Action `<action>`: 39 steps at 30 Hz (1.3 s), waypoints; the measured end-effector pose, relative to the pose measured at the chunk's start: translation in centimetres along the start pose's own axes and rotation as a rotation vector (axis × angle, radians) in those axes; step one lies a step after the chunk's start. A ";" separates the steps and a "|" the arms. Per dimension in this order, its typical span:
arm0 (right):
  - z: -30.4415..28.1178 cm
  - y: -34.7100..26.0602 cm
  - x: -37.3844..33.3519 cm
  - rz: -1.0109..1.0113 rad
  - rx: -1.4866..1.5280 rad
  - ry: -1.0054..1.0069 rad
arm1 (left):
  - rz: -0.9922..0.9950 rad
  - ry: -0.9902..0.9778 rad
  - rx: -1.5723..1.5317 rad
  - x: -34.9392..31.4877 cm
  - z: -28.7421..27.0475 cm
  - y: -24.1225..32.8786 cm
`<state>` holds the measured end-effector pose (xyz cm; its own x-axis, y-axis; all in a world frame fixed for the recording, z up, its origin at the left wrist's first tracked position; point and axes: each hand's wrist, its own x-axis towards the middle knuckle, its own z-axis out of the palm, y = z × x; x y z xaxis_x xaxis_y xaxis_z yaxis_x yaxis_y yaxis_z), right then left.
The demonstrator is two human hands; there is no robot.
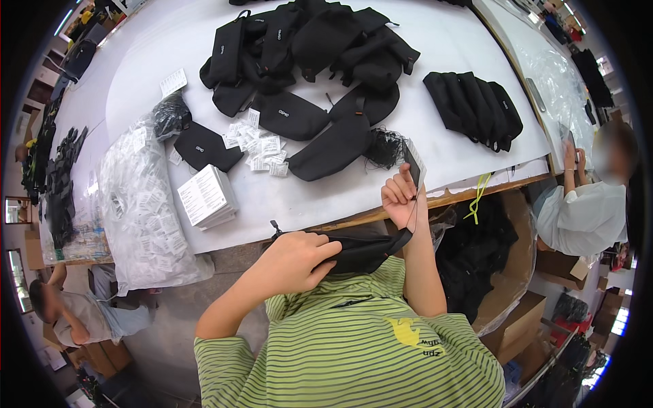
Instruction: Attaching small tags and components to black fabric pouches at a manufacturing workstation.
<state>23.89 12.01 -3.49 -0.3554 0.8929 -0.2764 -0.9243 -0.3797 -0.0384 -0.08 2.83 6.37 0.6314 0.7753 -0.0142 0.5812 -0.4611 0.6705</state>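
Observation:
My left hand (299, 258) is wrapped round a black zip pouch (367, 253), held against my body below the table's front edge. Above the pouch's right end, my right hand (401, 196) pinches a hang tag (416, 166), dark on one side and pale on the other. A thin dark cord runs from the tag down toward the pouch's end. Just beyond the right hand lies a tangle of black cords (386, 148). More black pouches (333, 146) lie past it, beside a heap of small white labels (262, 146).
A stack of white printed cards (204, 197) stands near the table edge, beside a clear bag of labels (146, 211). Black pouches form a row (473, 109) at right. A carton of dark items (476, 251) sits below the table. Co-workers sit left and right.

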 end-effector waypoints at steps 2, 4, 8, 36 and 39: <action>1.0 -0.1 0.2 -0.024 -0.141 -0.029 | 0.002 0.000 -0.027 0.1 -0.2 0.0; 2.7 0.3 -0.4 -0.172 -0.220 0.143 | -0.034 -0.045 -0.021 0.0 -0.4 -0.1; 6.0 1.0 -2.4 -0.394 -1.429 0.114 | 0.060 0.151 0.084 0.4 0.1 -0.7; 7.9 0.1 -6.8 0.032 -2.455 -0.650 | -0.402 0.616 0.373 2.7 -0.3 -15.2; 8.6 0.3 -6.5 -0.202 -2.563 -0.668 | -0.395 0.651 0.179 3.0 -1.9 -12.3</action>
<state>24.67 8.18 6.50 -0.7349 0.6781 -0.0113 0.5898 0.6307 -0.5044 -6.30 11.60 -0.51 -0.0353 0.9682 0.2478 0.8091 -0.1179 0.5758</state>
